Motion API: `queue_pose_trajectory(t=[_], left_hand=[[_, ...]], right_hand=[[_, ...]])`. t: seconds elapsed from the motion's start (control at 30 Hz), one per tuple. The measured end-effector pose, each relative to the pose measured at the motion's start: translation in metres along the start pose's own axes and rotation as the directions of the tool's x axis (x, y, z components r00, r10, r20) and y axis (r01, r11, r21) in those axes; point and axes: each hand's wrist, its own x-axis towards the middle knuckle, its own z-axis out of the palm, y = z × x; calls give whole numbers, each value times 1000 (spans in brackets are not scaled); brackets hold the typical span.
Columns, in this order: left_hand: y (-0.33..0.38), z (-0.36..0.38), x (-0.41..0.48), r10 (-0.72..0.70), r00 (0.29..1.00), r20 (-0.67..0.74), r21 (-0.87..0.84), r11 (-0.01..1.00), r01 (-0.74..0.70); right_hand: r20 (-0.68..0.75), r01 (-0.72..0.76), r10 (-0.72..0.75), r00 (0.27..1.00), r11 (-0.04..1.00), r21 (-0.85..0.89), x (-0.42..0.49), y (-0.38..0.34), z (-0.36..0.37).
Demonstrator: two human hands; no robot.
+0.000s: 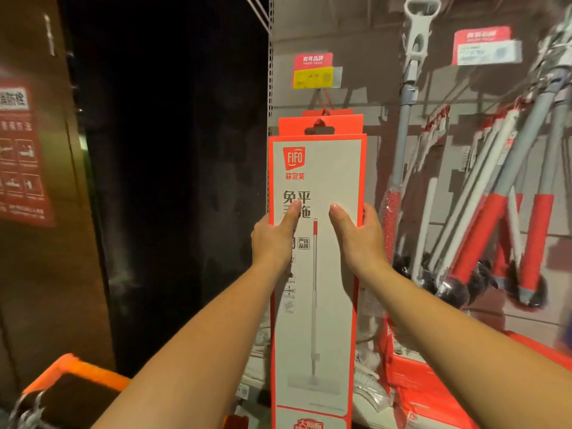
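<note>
A tall red-and-white cardboard mop box (322, 181) at frame centre is gripped at its edges by the left hand (274, 239) and the right hand (360, 236). Thumbs are pressed flat on its front. Identical red boxes (320, 123) are seen hanging just behind it.

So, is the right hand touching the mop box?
Touching. The head view shows the right hand gripping the mop box at its edge, thumb on its front.

Grey back panel (356, 26) carries a yellow price tag (313, 76) under a red header; a blurred second label (486, 46) sits top right. Red boxes (320, 122) hang on a hook below the yellow tag. Right side: brooms (483, 230) with grey poles and red grips hang tilted, black bristles down. Red flat packs (427, 391) lie bottom right. Left: red notice (21, 156) on a brown wall, orange basket rim (77, 370) bottom left.
</note>
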Motion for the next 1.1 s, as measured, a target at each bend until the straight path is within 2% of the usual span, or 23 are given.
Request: queue_pose_trajectory(t=[0.47,1.1], left_hand=[[-8,43,70,54,994,-91,19,998,-53],[6,40,154,93,996,-15,25,995,-92]], right_hand=[[50,51,-51,997,999,1,87,19,3],[-45,68,-68,997,998,-7,150,6,38]])
